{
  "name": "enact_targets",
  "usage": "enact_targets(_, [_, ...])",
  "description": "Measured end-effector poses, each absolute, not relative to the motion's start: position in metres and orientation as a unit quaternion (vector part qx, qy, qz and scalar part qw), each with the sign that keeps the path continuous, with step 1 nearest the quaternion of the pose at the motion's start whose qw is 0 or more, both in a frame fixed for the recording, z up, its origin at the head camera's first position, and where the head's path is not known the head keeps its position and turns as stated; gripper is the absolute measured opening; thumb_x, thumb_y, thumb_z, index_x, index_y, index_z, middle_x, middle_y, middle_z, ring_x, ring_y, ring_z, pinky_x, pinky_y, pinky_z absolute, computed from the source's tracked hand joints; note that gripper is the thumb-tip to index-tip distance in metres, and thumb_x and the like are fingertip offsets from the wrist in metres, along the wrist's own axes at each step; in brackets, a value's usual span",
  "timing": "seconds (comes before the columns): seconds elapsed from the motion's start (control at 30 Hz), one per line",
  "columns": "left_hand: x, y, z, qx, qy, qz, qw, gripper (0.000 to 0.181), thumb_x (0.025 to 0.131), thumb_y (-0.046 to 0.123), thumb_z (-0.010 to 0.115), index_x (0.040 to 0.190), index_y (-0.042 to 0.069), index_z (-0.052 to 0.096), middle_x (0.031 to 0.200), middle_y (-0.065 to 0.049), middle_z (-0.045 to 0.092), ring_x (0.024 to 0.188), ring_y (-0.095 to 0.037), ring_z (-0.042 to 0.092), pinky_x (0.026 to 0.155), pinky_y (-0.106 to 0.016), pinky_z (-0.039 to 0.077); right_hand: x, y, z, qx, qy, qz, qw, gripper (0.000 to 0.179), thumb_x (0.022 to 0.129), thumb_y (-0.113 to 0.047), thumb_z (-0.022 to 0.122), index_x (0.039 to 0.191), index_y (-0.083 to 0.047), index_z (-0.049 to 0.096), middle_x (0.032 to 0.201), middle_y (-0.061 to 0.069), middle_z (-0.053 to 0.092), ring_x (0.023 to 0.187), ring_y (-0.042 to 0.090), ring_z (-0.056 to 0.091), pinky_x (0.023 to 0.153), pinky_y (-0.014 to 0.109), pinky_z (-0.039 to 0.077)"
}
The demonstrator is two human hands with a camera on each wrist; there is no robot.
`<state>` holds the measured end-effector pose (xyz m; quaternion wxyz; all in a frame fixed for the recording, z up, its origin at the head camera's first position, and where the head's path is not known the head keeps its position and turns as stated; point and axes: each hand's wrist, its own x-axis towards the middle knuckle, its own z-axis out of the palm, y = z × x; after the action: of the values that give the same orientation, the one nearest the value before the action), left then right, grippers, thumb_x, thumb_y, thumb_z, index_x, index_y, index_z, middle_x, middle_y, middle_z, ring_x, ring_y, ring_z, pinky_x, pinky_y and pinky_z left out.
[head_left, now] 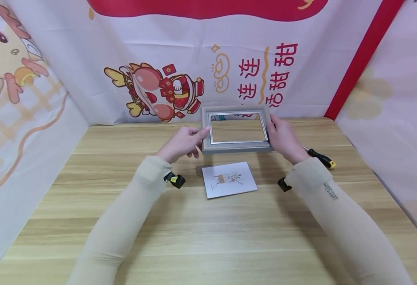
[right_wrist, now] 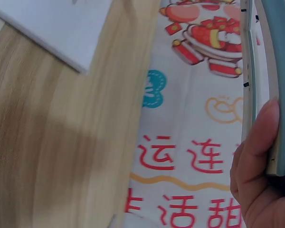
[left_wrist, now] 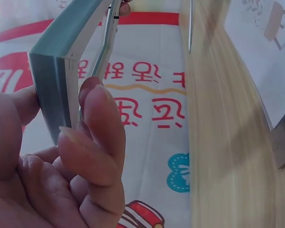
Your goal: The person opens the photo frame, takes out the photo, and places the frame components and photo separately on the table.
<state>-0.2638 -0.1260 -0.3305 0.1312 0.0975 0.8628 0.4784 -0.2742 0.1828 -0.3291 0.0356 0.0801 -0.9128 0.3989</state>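
Both hands hold a grey-blue picture frame (head_left: 235,148) up over the far part of the table, tilted toward the head camera. Through its silver-lined opening the tabletop and curtain show. My left hand (head_left: 185,143) pinches the left side, thumb on the front face and fingers behind, as the left wrist view shows the frame's edge (left_wrist: 50,90) between them. At the opposite side my right hand (head_left: 283,136) grips the edge, its fingers (right_wrist: 259,137) curled behind. A white printed picture panel (head_left: 229,180) with a plant drawing lies flat below the frame.
A small brown tab (head_left: 202,171) sticks out at the panel's left edge. Beyond the right wrist lies a black and yellow screwdriver (head_left: 321,158) on the wooden table (head_left: 208,241). A printed curtain (head_left: 179,35) hangs along the table's back edge and both sides.
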Motion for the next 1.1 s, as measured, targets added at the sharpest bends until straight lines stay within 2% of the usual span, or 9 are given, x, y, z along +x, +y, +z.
enact_targets(0.17, [-0.272, -0.13, -0.346, 0.085, 0.866, 0.471, 0.142, 0.06, 0.095, 0.064, 0.047, 0.11, 0.011, 0.07, 0.09, -0.011, 0.07, 0.072, -0.03, 0.067, 0.072, -0.048, 0.055, -0.296, 0.183, -0.343, 0.052, -0.911, 0.41, 0.005, 0.051, 0.109, -0.021, 0.029, 0.157, -0.006, 0.024, 0.146, 0.023, 0.042, 0.118, 0.033, 0.045, 0.1, 0.051, 0.039])
enact_targets(0.27, [-0.267, -0.134, -0.358, 0.09, 0.878, 0.445, 0.149, 0.061, 0.095, 0.066, 0.047, 0.117, 0.014, 0.07, 0.092, -0.009, 0.071, 0.077, -0.029, 0.066, 0.072, -0.045, 0.054, -0.308, 0.186, -0.352, 0.038, -0.912, 0.408, -0.012, 0.051, 0.109, -0.021, 0.027, 0.157, -0.004, 0.023, 0.149, 0.023, 0.039, 0.121, 0.033, 0.045, 0.103, 0.052, 0.039])
enact_targets(0.33, [-0.262, -0.135, -0.366, 0.105, 0.887, 0.424, 0.147, 0.061, 0.094, 0.065, 0.049, 0.12, 0.014, 0.069, 0.096, -0.008, 0.071, 0.08, -0.027, 0.065, 0.071, -0.042, 0.052, -0.314, 0.189, -0.358, 0.031, -0.913, 0.407, -0.018, 0.049, 0.109, -0.019, 0.027, 0.155, -0.002, 0.028, 0.144, 0.024, 0.043, 0.119, 0.034, 0.046, 0.102, 0.052, 0.04])
enact_targets(0.4, [-0.255, -0.135, -0.373, 0.131, 0.899, 0.396, 0.135, 0.057, 0.094, 0.062, 0.053, 0.121, 0.015, 0.07, 0.1, -0.005, 0.07, 0.084, -0.023, 0.062, 0.072, -0.039, 0.052, -0.32, 0.191, -0.364, 0.024, -0.912, 0.409, -0.018, 0.046, 0.109, -0.018, 0.027, 0.149, 0.001, 0.038, 0.133, 0.024, 0.05, 0.112, 0.034, 0.048, 0.098, 0.051, 0.042])
enact_targets(0.5, [-0.243, -0.133, -0.382, 0.172, 0.917, 0.344, 0.105, 0.05, 0.095, 0.055, 0.058, 0.122, 0.015, 0.07, 0.1, 0.001, 0.068, 0.086, -0.018, 0.059, 0.074, -0.034, 0.05, -0.328, 0.194, -0.374, 0.028, -0.914, 0.404, -0.003, 0.039, 0.109, -0.017, 0.027, 0.13, 0.004, 0.052, 0.107, 0.022, 0.054, 0.098, 0.034, 0.051, 0.088, 0.048, 0.044])
enact_targets(0.6, [-0.231, -0.13, -0.385, 0.204, 0.929, 0.298, 0.078, 0.044, 0.096, 0.048, 0.062, 0.121, 0.013, 0.071, 0.095, 0.005, 0.066, 0.084, -0.015, 0.058, 0.072, -0.031, 0.05, -0.336, 0.196, -0.383, 0.031, -0.919, 0.394, 0.006, 0.036, 0.109, -0.018, 0.028, 0.118, 0.006, 0.053, 0.094, 0.02, 0.052, 0.09, 0.033, 0.052, 0.083, 0.047, 0.046])
enact_targets(0.83, [-0.209, -0.126, -0.385, 0.241, 0.932, 0.26, 0.07, 0.048, 0.094, 0.047, 0.064, 0.125, 0.01, 0.069, 0.089, 0.006, 0.064, 0.076, -0.014, 0.057, 0.066, -0.03, 0.048, -0.346, 0.2, -0.399, 0.016, -0.922, 0.385, -0.032, 0.043, 0.109, -0.017, 0.026, 0.135, 0.009, 0.048, 0.11, 0.026, 0.055, 0.098, 0.035, 0.053, 0.094, 0.05, 0.046])
enact_targets(0.93, [-0.202, -0.125, -0.387, 0.259, 0.933, 0.244, 0.052, 0.049, 0.093, 0.046, 0.066, 0.122, 0.008, 0.071, 0.088, 0.006, 0.065, 0.075, -0.012, 0.056, 0.068, -0.029, 0.048, -0.35, 0.2, -0.405, 0.022, -0.931, 0.363, -0.035, 0.044, 0.108, -0.018, 0.026, 0.132, 0.01, 0.05, 0.106, 0.027, 0.057, 0.095, 0.036, 0.055, 0.093, 0.05, 0.047])
enact_targets(1.1, [-0.193, -0.127, -0.389, 0.269, 0.935, 0.232, 0.027, 0.044, 0.091, 0.044, 0.07, 0.117, 0.008, 0.073, 0.086, 0.007, 0.065, 0.073, -0.01, 0.056, 0.068, -0.027, 0.048, -0.354, 0.202, -0.412, 0.015, -0.934, 0.354, -0.052, 0.043, 0.108, -0.019, 0.024, 0.117, 0.01, 0.053, 0.095, 0.025, 0.056, 0.082, 0.034, 0.061, 0.08, 0.045, 0.052])
